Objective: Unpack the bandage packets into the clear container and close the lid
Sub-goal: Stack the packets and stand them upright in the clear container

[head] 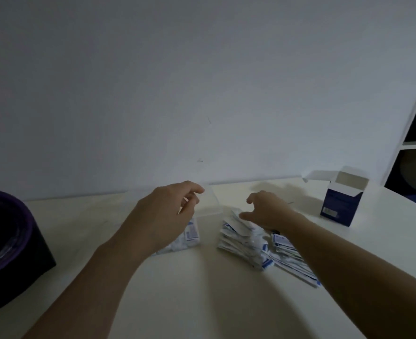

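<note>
- Left hand [168,214] is over the container [192,237], thumb and fingers curled; it seems to pinch the raised clear lid [212,199], though dim light blurs the contact.
- The container sits on the table [202,289], with some bandages inside.
- Right hand [268,211], fingers loosely spread and gripping nothing, touches the top of the heaped packets [246,243] just right of the container.
- An open blue box [341,206] stands at far right.
</note>
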A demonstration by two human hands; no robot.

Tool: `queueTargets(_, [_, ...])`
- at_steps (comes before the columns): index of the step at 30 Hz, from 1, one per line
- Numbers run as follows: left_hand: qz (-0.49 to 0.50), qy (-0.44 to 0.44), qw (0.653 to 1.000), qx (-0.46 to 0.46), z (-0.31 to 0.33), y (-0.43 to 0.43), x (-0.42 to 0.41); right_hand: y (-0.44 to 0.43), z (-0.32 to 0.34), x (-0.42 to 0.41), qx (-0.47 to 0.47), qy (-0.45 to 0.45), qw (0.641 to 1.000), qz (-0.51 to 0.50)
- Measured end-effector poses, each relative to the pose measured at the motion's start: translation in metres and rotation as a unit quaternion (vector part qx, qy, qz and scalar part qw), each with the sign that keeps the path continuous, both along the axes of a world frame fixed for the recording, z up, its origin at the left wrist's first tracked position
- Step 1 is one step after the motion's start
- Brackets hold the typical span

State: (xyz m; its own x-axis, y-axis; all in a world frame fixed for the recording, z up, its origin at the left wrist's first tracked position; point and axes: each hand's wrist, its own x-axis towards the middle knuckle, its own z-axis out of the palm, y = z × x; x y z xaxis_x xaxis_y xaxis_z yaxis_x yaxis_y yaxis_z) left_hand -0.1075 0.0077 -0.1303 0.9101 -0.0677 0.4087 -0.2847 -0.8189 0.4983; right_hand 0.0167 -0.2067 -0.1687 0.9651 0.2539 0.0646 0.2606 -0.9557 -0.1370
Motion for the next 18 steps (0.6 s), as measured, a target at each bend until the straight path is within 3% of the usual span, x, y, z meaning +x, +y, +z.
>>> queueTargets(8, [0.014, 0.014, 1.0, 0.015, -0.01, -0.007, -0.008, -0.026, -0.003, 0.007, -0.058, 0.084, 0.994, -0.023])
queueTargets(18, [-0.017, 0.026, 0.999, -0.015, -0.019, -0.015, -0.003, -0.051, -0.007, 0.009, 0.098, 0.095, 0.991, -0.005])
